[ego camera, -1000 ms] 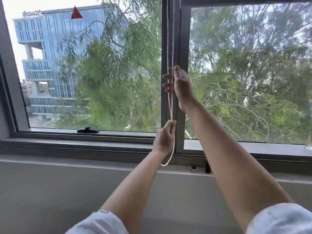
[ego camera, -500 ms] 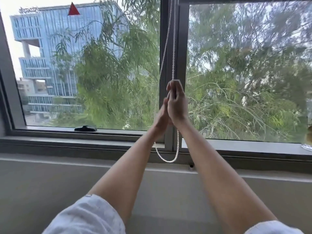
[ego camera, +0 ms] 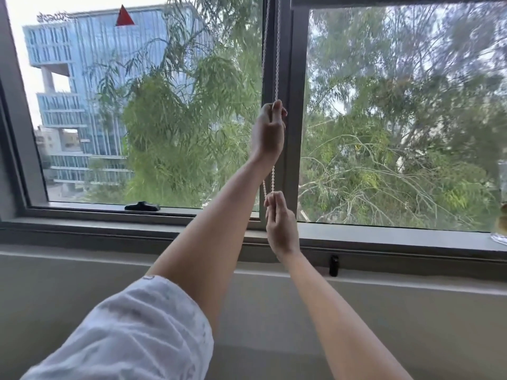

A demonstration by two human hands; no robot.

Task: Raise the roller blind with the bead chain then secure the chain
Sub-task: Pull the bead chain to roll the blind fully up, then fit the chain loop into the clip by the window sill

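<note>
Left hand [ego camera: 267, 133] clamped on chain [ego camera: 277, 64] at frame centre, right hand [ego camera: 281, 229] pinching it lower. Pull straight down, alternate grips, keep tension.

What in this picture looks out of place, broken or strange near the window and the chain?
Nothing stands out. The bead chain hangs straight along the window frame, held by the left hand above and the right hand below. The glass looks whole. No chain clip can be identified.
</note>
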